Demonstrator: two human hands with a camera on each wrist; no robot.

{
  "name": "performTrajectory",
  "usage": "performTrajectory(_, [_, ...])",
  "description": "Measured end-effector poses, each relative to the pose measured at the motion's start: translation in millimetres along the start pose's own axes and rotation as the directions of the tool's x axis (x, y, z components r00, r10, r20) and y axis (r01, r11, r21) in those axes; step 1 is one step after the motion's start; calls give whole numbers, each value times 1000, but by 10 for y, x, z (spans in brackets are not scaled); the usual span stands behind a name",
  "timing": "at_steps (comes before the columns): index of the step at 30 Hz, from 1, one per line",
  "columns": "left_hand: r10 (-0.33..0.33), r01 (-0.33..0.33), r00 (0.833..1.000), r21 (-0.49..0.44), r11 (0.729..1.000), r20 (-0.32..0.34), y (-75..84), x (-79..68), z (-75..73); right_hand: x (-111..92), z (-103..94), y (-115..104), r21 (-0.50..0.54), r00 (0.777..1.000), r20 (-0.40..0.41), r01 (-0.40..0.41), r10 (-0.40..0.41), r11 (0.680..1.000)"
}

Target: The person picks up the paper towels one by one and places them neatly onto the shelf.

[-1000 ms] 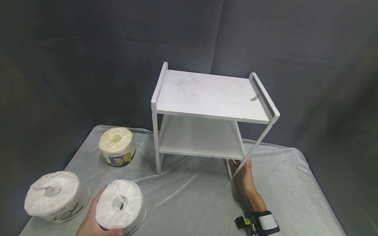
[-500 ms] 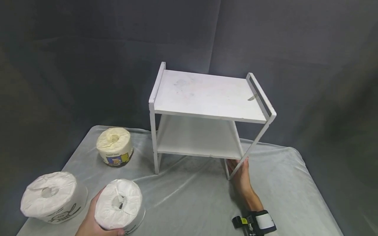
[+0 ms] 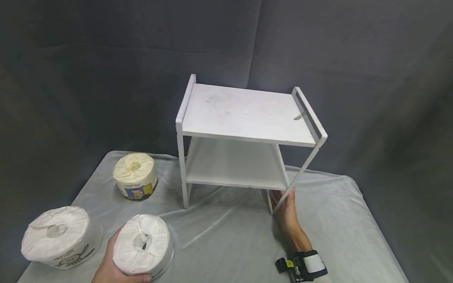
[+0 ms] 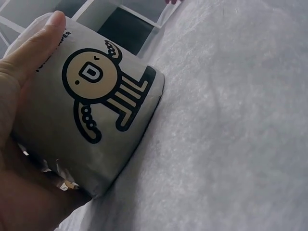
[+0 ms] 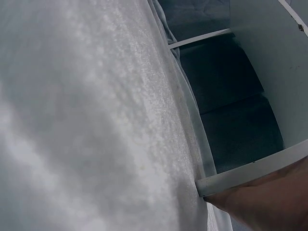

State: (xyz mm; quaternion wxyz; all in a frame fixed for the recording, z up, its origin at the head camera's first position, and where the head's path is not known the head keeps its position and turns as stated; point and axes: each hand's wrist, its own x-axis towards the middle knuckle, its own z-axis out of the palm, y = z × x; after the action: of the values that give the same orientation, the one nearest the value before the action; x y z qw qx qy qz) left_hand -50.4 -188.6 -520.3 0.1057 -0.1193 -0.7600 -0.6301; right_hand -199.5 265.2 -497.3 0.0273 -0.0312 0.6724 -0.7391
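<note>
In the head view my left hand (image 3: 112, 259) grips a paper-wrapped toilet roll (image 3: 141, 244), thumb in front and fingers round its far left side. The left wrist view shows the thumb across the roll (image 4: 103, 91), which bears a printed cartoon figure; its base appears to touch the cloth. My right hand (image 3: 288, 218) holds the lower right leg of a white two-tier shelf (image 3: 247, 112), fingers on both sides of the leg. In the right wrist view, part of that hand (image 5: 264, 197) shows behind the shelf leg (image 5: 250, 168); its fingertips are out of sight.
A second white wrapped toilet roll (image 3: 60, 237) stands left of my left hand. Farther back is a yellowish wrapped roll (image 3: 135, 176) with a coloured label. Grey cloth (image 3: 219, 247) covers the table, and a dark curtain (image 3: 106, 78) hangs behind the shelf.
The whole head view has shifted slightly, so everything sits a little farther left. Both hands keep their places on the toilet roll and the shelf leg.
</note>
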Motion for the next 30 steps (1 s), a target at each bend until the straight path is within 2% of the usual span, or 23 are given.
performTrajectory(4, [23,-22,1000,-37,999,20,-26,39,-5,12,10,6,0,1000,7,-11,11,1000])
performTrajectory(6, [29,-29,999,-30,999,14,-34,35,2,18,12,6,-6,1000,4,-14,14,1000])
performTrajectory(11, [-3,2,1000,-6,1000,-10,-13,14,35,23,12,11,4,1000,7,8,-8,1000])
performTrajectory(14, [21,-21,1000,-7,1000,-6,4,42,50,19,14,8,12,1000,7,17,-18,1000])
performTrajectory(16, [8,-8,1000,18,1000,-19,30,50,68,18,11,13,25,1000,5,16,-16,1000])
performTrajectory(18, [-22,24,999,59,998,-40,64,49,87,19,8,16,28,1000,4,10,-11,1000])
performTrajectory(21, [-106,118,989,124,985,-101,118,25,128,27,5,18,37,1000,6,9,-9,999])
performTrajectory(27, [-144,197,965,246,949,-220,182,-4,220,32,11,10,23,1000,-17,-10,11,1000])
performTrajectory(30, [-209,273,946,263,925,-246,215,-3,243,26,16,12,28,1000,-20,-11,12,1000])
